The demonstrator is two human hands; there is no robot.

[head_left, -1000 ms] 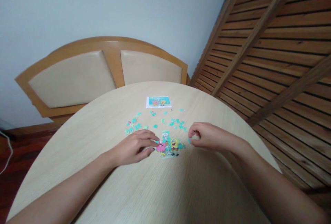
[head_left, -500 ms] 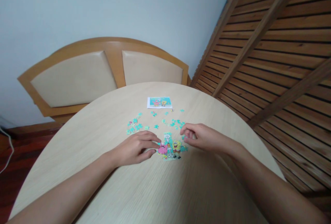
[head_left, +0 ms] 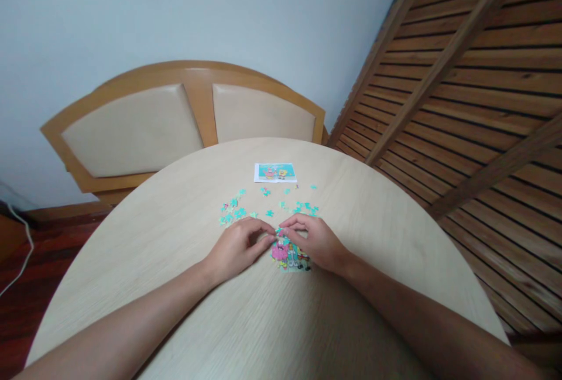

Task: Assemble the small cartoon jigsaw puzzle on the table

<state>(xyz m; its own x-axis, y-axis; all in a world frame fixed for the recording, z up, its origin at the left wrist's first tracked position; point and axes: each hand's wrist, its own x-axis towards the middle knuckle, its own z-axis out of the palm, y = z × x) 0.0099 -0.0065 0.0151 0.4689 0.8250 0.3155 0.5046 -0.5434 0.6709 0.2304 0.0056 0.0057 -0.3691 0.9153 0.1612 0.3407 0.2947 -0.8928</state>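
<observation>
A partly joined jigsaw puzzle [head_left: 281, 252] with cartoon figures lies on the table in front of me; pink and yellow characters show at its lower part. My right hand [head_left: 314, 240] reaches over its upper right side and covers some of it. Between that hand's thumb and fingers is a small teal puzzle piece [head_left: 279, 230], held at the puzzle's top left. My left hand [head_left: 241, 243] rests at the left edge, its thumb and forefinger slightly apart, tips close to the piece. Whether the left fingertips touch the piece is too small to tell.
Loose teal puzzle pieces [head_left: 239, 213] lie beyond my left hand, with several more pieces [head_left: 307, 207] beyond my right. A printed picture card [head_left: 276, 173] lies farther back on the round wooden table [head_left: 197, 181]. Past it stands a padded chair back [head_left: 263, 110]; wooden slats [head_left: 439, 105] rise at right.
My right hand has moved left from beside the puzzle to over its top, bringing a puzzle piece. My left hand has shifted slightly, its fingertips now near the right hand's.
</observation>
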